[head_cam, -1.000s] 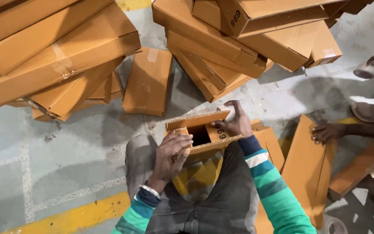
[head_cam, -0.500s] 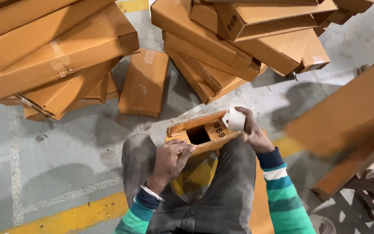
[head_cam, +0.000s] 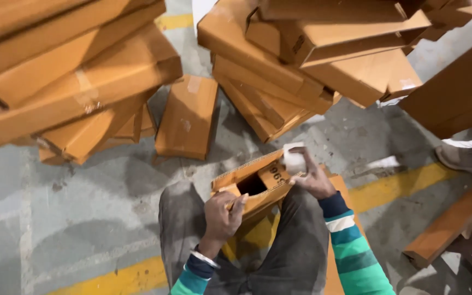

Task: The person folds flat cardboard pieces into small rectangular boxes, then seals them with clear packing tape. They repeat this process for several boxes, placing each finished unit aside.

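Cardboard box (head_cam: 255, 183), small and orange-brown with its end open, rests across the person's knees above the grey concrete floor (head_cam: 83, 218). Left hand (head_cam: 222, 216) clamps the near edge of the box, fingers (head_cam: 239, 203) curled tight around the flap. Right hand (head_cam: 312, 177) grips a white roll of tape (head_cam: 293, 158), holding it against the far corner of the box. Stacks of long flat cartons (head_cam: 77, 82) lean on the floor to the left and ahead, and a yellow floor line (head_cam: 400, 188) runs beneath the legs. Another person's shoe (head_cam: 460, 155) shows at the right edge.
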